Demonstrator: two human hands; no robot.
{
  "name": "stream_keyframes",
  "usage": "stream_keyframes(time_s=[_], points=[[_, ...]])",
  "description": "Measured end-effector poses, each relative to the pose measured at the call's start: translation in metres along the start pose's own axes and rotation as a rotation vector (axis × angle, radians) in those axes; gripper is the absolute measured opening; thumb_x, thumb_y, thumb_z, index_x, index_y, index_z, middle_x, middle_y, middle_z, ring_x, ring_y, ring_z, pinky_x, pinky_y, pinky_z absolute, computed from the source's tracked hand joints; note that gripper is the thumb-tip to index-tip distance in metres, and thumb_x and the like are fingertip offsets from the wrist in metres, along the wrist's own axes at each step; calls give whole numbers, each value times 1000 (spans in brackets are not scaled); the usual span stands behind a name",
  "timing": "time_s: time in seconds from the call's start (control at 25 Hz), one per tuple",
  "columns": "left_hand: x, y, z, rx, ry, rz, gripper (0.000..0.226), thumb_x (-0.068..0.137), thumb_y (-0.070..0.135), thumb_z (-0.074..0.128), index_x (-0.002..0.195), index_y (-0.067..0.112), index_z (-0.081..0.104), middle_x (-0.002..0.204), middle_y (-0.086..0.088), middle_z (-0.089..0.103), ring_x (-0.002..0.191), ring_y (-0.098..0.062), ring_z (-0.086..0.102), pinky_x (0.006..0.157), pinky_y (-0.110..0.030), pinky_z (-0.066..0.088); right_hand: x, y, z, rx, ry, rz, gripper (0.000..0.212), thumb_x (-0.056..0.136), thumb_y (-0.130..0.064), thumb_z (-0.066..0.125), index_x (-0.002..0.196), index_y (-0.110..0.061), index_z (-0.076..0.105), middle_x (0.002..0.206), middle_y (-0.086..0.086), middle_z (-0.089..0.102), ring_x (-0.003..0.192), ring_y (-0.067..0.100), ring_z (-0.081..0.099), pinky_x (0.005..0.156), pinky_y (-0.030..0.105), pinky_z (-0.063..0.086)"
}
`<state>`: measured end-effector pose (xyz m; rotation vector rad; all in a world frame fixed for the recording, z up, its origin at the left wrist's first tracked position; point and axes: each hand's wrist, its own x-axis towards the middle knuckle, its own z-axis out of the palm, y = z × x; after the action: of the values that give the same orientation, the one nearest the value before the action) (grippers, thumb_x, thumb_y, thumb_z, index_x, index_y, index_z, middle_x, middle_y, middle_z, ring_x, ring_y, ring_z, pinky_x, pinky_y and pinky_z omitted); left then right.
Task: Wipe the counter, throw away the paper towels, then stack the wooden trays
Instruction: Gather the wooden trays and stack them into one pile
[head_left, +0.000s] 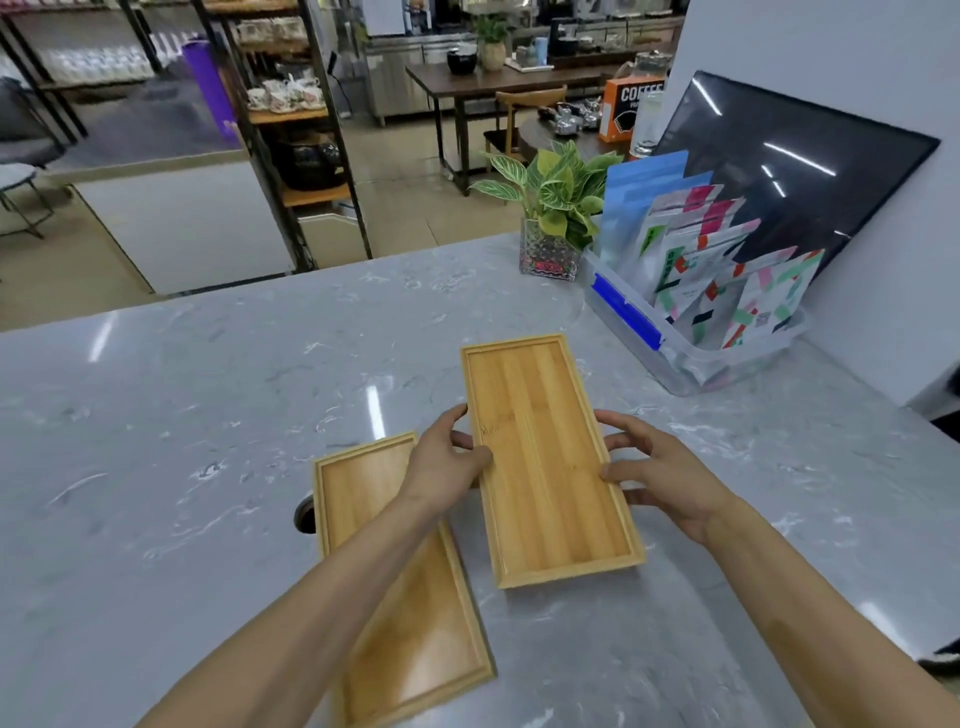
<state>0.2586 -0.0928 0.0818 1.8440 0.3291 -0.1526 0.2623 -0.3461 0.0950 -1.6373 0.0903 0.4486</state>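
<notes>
Over on your left, the near tray (400, 582) lies flat on the grey marbled table (182, 415), running toward you at a slight angle, with your left forearm crossing over it. A dark round hole in the table (305, 514) peeks out at that tray's far left edge. Your left hand (441, 462) sits on the left long edge of the far tray (550, 462), thumb over the rim and fingers (462, 441) curled against the side, so they're closed on the wood. The far tray is in the middle of the table, just beside the near tray; whether it's lifted or resting, you can't tell from here. Your right hand (665, 478) takes the opposite long edge, thumb on top of the rim, fingers (623, 441) clamped on the side. Further right and back, a leafy plant in a glass pot (553, 218) stands near the table's far edge. Beside it, a clear bin (691, 364) holds upright colourful pouches (727, 291), and a dark panel (789, 171) leans against the wall behind it.
</notes>
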Motion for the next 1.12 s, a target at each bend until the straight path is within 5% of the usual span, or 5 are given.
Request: stream_keyframes(time_s=[0.36,0.56,0.8,0.96,1.12], points=[[-53,-17,-95,-156,179,-3,58,85,9,68,138,26,50,107,-16,60,72,-9,70,58,-20,56,5,-23,86,-3,-209,-98,49,81,0,68,113,-37,66,106,4,62,80,15,71,60,26,58],[-77,-41,-124,-164,271,-35,56,85,7,68,136,24,51,98,-7,60,64,-3,66,55,-19,55,2,-17,129,-63,-265,-119,51,82,2,66,119,-33,62,109,8,61,81,22,70,63,32,59],[-90,-68,-136,-104,310,-69,50,85,6,66,130,25,57,92,1,61,61,3,64,54,-13,51,-5,3,157,-156,-255,-109,53,82,4,64,123,-30,62,105,0,65,69,15,72,56,23,57],[-95,-78,-131,-81,284,-58,50,83,3,65,125,30,62,90,4,61,61,0,66,55,-14,53,-10,19,161,-284,-196,-136,62,79,1,64,107,-55,63,109,0,66,78,22,71,77,42,60],[-98,-87,-122,-38,285,-67,52,83,5,64,119,41,60,92,6,61,65,4,64,58,-15,53,-14,30,162,-386,-179,-169,73,77,-4,64,87,-76,55,106,-3,64,89,20,68,85,46,57]])
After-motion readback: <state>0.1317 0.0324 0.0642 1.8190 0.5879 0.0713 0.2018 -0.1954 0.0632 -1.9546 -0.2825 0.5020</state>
